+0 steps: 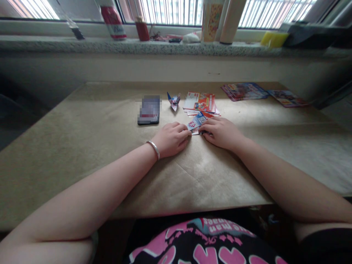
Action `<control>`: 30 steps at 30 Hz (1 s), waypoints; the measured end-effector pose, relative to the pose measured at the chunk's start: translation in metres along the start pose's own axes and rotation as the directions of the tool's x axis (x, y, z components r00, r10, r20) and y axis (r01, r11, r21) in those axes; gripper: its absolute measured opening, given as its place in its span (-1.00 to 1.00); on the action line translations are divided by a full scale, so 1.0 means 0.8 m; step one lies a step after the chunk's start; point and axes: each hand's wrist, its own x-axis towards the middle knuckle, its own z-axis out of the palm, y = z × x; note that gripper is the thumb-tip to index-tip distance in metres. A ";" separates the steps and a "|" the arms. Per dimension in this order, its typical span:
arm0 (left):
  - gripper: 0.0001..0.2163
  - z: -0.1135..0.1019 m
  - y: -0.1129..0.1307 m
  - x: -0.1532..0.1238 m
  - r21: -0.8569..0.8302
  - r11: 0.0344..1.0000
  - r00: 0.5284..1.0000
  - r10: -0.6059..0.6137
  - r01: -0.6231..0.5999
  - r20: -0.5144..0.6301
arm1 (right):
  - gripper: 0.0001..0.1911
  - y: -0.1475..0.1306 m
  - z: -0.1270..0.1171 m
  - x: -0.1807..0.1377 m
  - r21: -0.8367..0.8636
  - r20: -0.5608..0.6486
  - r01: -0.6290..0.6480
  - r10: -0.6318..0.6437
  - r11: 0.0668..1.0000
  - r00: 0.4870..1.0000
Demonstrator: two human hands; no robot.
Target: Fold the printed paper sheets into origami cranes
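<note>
A folded piece of printed paper (195, 121), blue and red with a QR code, lies on the table between my two hands. My left hand (172, 139), with a silver bracelet at the wrist, has its fingers bent together at the paper's left corner. From the other side my right hand (222, 132) grips the paper, thumb and fingers pressed on its right part and hiding it. Just beyond the paper is a pile of red and white printed sheets (200, 101). A small folded paper crane (174, 102) sits left of that pile.
A dark phone-like device (150, 110), its face blurred, lies left of the crane. Colourful printed cards (244, 91) and more cards (288, 98) rest at the table's back right. The stone windowsill (170, 47) carries a red can (113, 21), bottles and a yellow item (274, 39).
</note>
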 end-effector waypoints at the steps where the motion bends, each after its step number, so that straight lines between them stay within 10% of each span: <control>1: -0.73 0.000 0.000 0.000 0.000 1.000 1.000 0.000 0.000 -0.006 | -0.72 -0.002 0.001 0.001 -0.006 0.002 0.001 -0.001 1.000 1.000; 13: -0.78 0.005 -0.006 0.008 0.027 0.999 0.998 -0.021 0.023 -0.064 | -0.75 -0.024 -0.001 0.007 -0.167 -0.076 -0.045 0.032 0.985 0.997; 30: -0.92 -0.004 0.009 0.011 0.071 0.987 0.970 -0.126 0.144 -0.208 | -0.79 -0.065 0.001 0.018 0.135 -0.165 -0.148 0.170 0.980 0.972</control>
